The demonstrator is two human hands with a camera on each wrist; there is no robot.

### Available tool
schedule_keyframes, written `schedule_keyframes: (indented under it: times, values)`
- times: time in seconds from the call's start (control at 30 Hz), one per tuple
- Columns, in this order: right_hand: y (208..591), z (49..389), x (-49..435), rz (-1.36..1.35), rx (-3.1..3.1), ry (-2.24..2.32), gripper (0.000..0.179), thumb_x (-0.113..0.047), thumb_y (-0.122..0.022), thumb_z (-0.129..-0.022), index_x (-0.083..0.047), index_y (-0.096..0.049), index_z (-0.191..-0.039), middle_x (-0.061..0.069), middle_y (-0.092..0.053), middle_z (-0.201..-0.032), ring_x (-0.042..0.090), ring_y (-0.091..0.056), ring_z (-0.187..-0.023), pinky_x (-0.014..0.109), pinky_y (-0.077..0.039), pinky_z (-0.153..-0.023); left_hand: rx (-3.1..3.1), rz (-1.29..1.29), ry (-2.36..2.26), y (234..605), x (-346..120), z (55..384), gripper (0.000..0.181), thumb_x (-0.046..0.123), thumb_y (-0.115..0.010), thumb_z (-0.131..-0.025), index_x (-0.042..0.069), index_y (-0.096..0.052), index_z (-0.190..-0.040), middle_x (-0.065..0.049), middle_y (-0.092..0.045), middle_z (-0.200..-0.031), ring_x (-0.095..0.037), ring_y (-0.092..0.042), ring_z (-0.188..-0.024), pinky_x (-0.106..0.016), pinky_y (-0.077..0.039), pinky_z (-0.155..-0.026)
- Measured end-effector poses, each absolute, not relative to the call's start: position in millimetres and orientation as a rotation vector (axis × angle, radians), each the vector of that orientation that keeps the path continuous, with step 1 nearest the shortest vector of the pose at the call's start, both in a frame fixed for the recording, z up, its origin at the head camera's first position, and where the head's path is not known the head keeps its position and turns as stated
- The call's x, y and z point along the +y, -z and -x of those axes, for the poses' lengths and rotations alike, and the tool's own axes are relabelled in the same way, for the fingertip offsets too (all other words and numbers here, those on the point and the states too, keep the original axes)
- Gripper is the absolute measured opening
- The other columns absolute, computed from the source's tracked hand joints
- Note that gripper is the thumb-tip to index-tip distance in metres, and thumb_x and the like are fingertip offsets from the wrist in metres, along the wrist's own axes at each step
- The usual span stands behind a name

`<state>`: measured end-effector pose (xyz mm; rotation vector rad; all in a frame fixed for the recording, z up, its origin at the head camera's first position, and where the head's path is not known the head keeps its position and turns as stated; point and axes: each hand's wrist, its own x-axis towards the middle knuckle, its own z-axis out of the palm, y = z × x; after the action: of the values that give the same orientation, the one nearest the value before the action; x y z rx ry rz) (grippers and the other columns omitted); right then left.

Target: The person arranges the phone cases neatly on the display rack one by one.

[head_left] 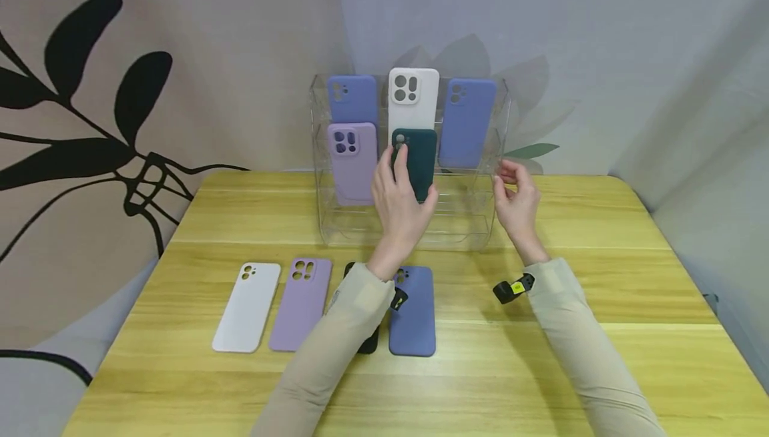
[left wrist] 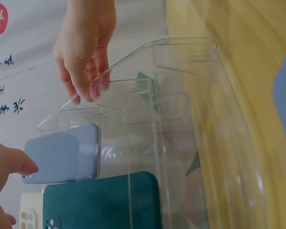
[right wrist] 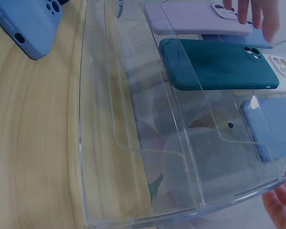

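Observation:
In the head view my left hand (head_left: 401,207) is over the dark green phone case (head_left: 423,173), fingers extended near its camera holes and thumb by its right edge. The case leans in a clear tiered rack (head_left: 405,240). Beside it leans a lavender case (head_left: 353,170); behind stand a blue case (head_left: 352,100), a white case (head_left: 414,113) and, to the right, another blue case (head_left: 467,123). My right hand (head_left: 518,203) is at the rack's right side. The right wrist view shows the rack's rim between its thumb and curled fingers (right wrist: 276,206).
On the wooden table (head_left: 480,383), in front of the rack, lie a white case (head_left: 246,310), a lavender case (head_left: 300,303), a black case (head_left: 369,343) partly hidden by the left forearm, and a blue case (head_left: 413,317). A patterned cloth (head_left: 252,57) hangs behind.

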<state>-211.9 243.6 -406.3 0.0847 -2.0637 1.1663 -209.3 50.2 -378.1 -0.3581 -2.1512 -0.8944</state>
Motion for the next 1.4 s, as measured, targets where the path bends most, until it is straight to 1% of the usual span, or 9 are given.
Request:
schedule_keyframes:
  times: [0.27,0.33,0.43,0.53,0.67,0.93,1.07,1.3,1.4]
  values:
    - [410,215,245,-0.061,-2.048,-1.207,0.023,0.006,-0.06,-0.086,0.011,-0.059,-0.108,0.025,-0.063,-0.097,0.031,-0.06,-0.083,0.001,-0.04,-0.064,-2.223,0.354,0.927,392,34,200,0.072,0.015,-0.076,-0.074,0.0,-0.04,-0.135,-0.023,-0.037,-0.136,-0.036,-0.04,-0.122,-0.05,-0.036,-0.098]
    - [410,215,245,-0.054,-2.05,-1.219,0.023,0.006,-0.059,-0.086,0.011,-0.059,-0.109,0.025,-0.063,-0.098,0.027,-0.059,-0.083,0.001,-0.041,-0.065,-2.243,0.346,0.929,396,27,197,0.073,0.014,-0.076,-0.073,0.0,-0.04,-0.135,-0.023,-0.037,-0.137,-0.036,-0.039,-0.122,-0.051,-0.034,-0.099]
    - [410,214,245,-0.042,-2.07,-1.215,0.024,0.005,-0.058,-0.088,0.01,-0.059,-0.11,0.024,-0.063,-0.099,0.017,-0.057,-0.083,0.002,-0.042,-0.066,-2.278,0.342,0.931,401,15,194,0.073,0.014,-0.076,-0.073,0.0,-0.04,-0.134,-0.023,-0.037,-0.137,-0.036,-0.039,-0.122,-0.051,-0.033,-0.1]
    - [411,214,245,-0.039,-2.09,-1.199,0.024,0.003,-0.057,-0.089,0.01,-0.058,-0.112,0.023,-0.063,-0.1,0.012,-0.056,-0.083,0.003,-0.043,-0.067,-2.302,0.33,0.949,405,4,190,0.073,0.014,-0.076,-0.072,0.0,-0.041,-0.134,-0.022,-0.038,-0.137,-0.035,-0.041,-0.119,-0.05,-0.036,-0.097]
    - [411,214,245,-0.056,-2.082,-1.193,0.024,0.002,-0.057,-0.089,0.01,-0.058,-0.112,0.023,-0.063,-0.1,0.015,-0.057,-0.083,0.003,-0.043,-0.066,-2.311,0.32,0.99,407,-10,184,0.072,0.013,-0.076,-0.072,0.0,-0.042,-0.134,-0.021,-0.04,-0.135,-0.036,-0.042,-0.116,-0.051,-0.038,-0.093]
    - [412,214,245,-0.056,-2.086,-1.177,0.024,0.003,-0.057,-0.088,0.009,-0.059,-0.112,0.023,-0.063,-0.099,0.014,-0.057,-0.083,0.002,-0.042,-0.066,-2.368,0.309,0.922,412,-42,170,0.071,0.012,-0.076,-0.071,-0.001,-0.043,-0.132,-0.023,-0.04,-0.134,-0.038,-0.042,-0.116,-0.053,-0.035,-0.094]
    - [412,214,245,-0.069,-2.083,-1.157,0.024,0.005,-0.058,-0.087,0.01,-0.059,-0.111,0.024,-0.063,-0.098,0.019,-0.059,-0.082,0.001,-0.042,-0.065,-2.424,0.287,0.9,416,-62,161,0.071,0.013,-0.075,-0.072,-0.002,-0.042,-0.132,-0.024,-0.039,-0.135,-0.04,-0.039,-0.118,-0.054,-0.032,-0.096]
    - [411,214,246,-0.075,-2.068,-1.159,0.023,0.005,-0.059,-0.087,0.01,-0.059,-0.109,0.023,-0.064,-0.097,0.01,-0.056,-0.081,0.001,-0.041,-0.065,-2.511,0.197,0.905,429,-100,150,0.073,0.013,-0.074,-0.072,-0.005,-0.039,-0.133,-0.027,-0.036,-0.136,-0.042,-0.034,-0.121,-0.056,-0.026,-0.098]
    - [411,215,245,-0.08,-2.054,-1.163,0.022,0.005,-0.06,-0.087,0.01,-0.06,-0.108,0.024,-0.064,-0.096,0.015,-0.057,-0.08,0.0,-0.04,-0.064,-2.55,0.15,0.914,433,-116,147,0.074,0.011,-0.074,-0.071,-0.006,-0.038,-0.134,-0.028,-0.034,-0.137,-0.043,-0.032,-0.122,-0.058,-0.022,-0.1]
